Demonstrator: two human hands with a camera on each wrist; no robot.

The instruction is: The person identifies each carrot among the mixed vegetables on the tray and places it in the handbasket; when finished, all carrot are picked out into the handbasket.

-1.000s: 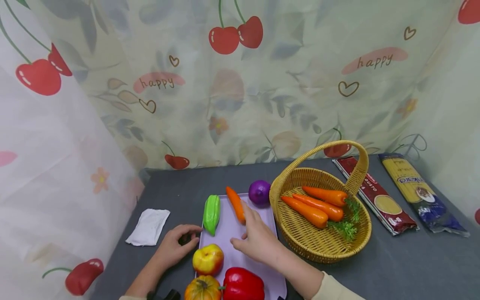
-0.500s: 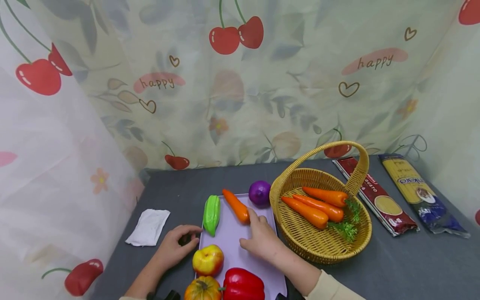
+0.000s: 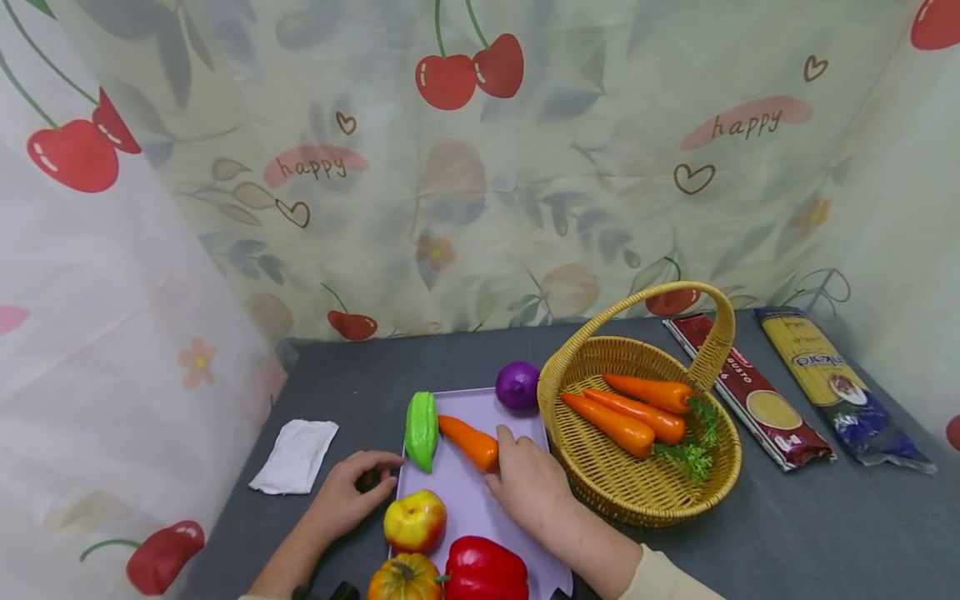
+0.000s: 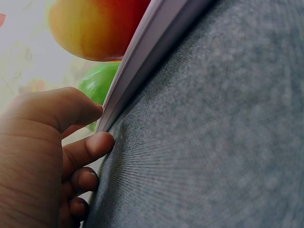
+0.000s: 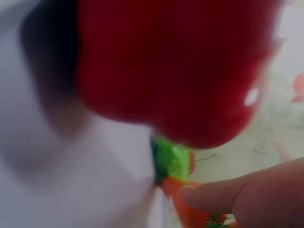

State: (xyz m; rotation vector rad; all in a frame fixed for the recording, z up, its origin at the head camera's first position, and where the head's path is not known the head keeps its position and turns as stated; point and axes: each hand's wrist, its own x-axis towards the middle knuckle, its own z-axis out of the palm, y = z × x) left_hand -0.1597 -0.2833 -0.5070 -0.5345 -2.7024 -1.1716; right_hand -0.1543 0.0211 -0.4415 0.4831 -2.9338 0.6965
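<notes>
In the head view, my right hand (image 3: 534,483) holds the thick end of an orange carrot (image 3: 471,442) on the lilac tray (image 3: 468,517). The carrot's tip lies against or right beside a green ridged fruit (image 3: 422,431). Its leafy end is mostly hidden by the hand; a bit of green top (image 5: 217,220) shows in the right wrist view. My left hand (image 3: 352,492) rests at the tray's left edge, fingers loosely bent, thumb touching the tray wall. A red-yellow apple (image 3: 415,521), a small pumpkin (image 3: 405,577) and a red bell pepper (image 3: 486,570) sit at the near end.
A wicker basket (image 3: 652,508) with three carrots (image 3: 637,412) stands right of the tray. Between them at the back is a purple onion (image 3: 517,386). Two pasta packs (image 3: 750,392) lie far right. A folded white cloth (image 3: 294,456) lies left on the grey tablecloth (image 3: 360,367).
My right hand has gone from touching the carrot to gripping its thick end. The carrot has turned and slid nearer, its tip now by the green fruit. The left hand stays put.
</notes>
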